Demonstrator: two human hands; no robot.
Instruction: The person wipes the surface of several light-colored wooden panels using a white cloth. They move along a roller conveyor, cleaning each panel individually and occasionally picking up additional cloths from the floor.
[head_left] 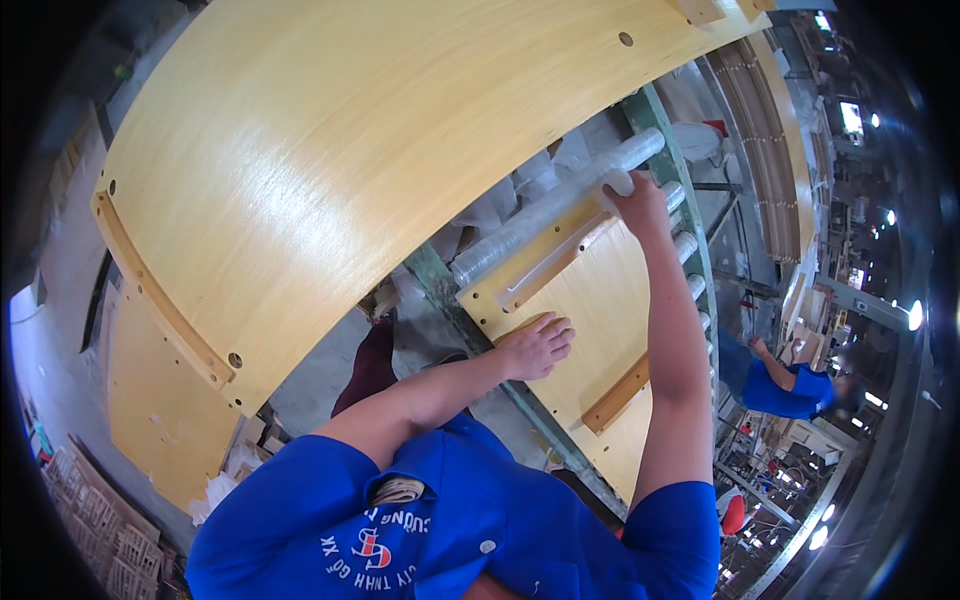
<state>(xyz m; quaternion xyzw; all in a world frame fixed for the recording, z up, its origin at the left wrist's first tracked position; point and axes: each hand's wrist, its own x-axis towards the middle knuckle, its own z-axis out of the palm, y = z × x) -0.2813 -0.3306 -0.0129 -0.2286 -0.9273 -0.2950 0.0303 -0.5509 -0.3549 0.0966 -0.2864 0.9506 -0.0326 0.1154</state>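
Observation:
A light wooden panel (610,320) with drilled holes lies on a roller conveyor below me. My left hand (538,346) rests flat on the panel near its left edge, fingers stretched out and holding nothing. My right hand (640,205) is closed round a small white pad (618,183), soft-looking, at the panel's far end. Just below that hand, a wooden strip (560,262) runs along the panel's far edge. A second wooden strip (616,395) crosses the panel between my forearms. The underside of the white pad is hidden by my fingers.
A large curved wooden panel (330,150) fills the upper left. Plastic-wrapped rollers (560,205) sit in a green metal frame (690,200). Stacked curved boards (765,150) stand at the right. A person in blue (785,388) works farther off. Another panel (165,400) stands at lower left.

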